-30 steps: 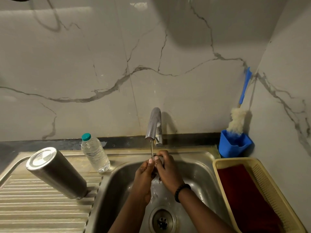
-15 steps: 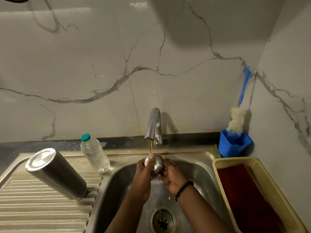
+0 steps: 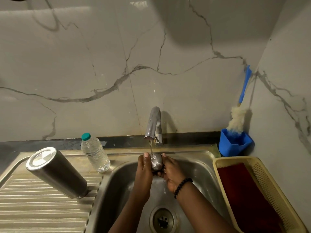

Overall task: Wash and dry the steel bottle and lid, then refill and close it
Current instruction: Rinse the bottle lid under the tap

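Steel lid (image 3: 156, 163) sits cupped between both hands over the sink (image 3: 200, 167) basin's back edge, directly under the tap (image 3: 154, 125) stream; left hand (image 3: 144, 172) and right hand (image 3: 170, 172) fingers are clamped on its sides, equally near. Steel bottle (image 3: 57, 172) stands inverted and tilted on the drainboard (image 3: 33, 207), well apart to the left.

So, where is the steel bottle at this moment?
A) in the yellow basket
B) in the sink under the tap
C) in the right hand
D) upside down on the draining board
D: the steel bottle stands base-up on the ribbed draining board, while both hands hold only the lid.
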